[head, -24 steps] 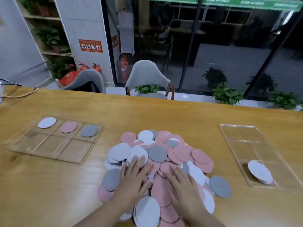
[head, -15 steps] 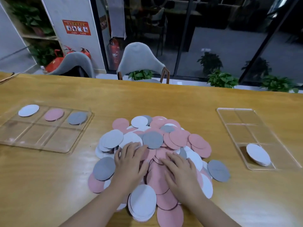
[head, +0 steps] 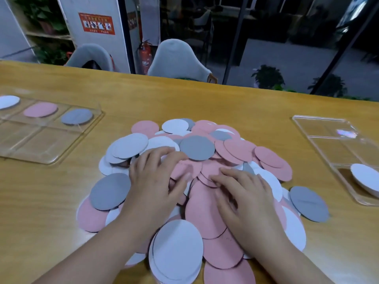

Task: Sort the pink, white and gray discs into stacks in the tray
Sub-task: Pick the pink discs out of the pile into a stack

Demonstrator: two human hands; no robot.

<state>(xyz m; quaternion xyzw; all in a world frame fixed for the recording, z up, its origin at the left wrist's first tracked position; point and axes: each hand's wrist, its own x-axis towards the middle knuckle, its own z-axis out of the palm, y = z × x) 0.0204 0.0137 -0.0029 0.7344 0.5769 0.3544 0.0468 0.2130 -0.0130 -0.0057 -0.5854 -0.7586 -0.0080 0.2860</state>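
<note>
A: Where are the discs rn?

B: Most sit in one big mixed pile (head: 196,171) mid worktop (head: 51,201), pink, white and gray overlapping every which way. Left tray (head: 49,140) has one white disc (head: 8,101), one pink disc (head: 40,109) and one gray disc (head: 77,116), each in its own back compartment, front ones bare. Right tray (head: 328,136) holds a white stack (head: 366,179) in its near compartment. So sorting's barely begun, imo.

A: Hands?

B: Left hand (head: 153,181) and right hand (head: 246,199) both lie flat on the pile, fingers (head: 164,152) spread and only lightly bent, pressing pink discs, nothing pinched or lifted.

A: How will they handle?

B: Prob thin, light and flat, w/ a matte face, so they'd slide over each other easily and cling in twos. Best bet: slip a fingertip under an exposed rim, or drag one off the heap to the worktop, then pinch the edge.

A: Any writing?

B: Red sign (head: 96,23) on the pillar w/ small pictograms, text too blurred to read. Extinguisher (head: 145,58) label likewise. Discs look unmarked.
</note>
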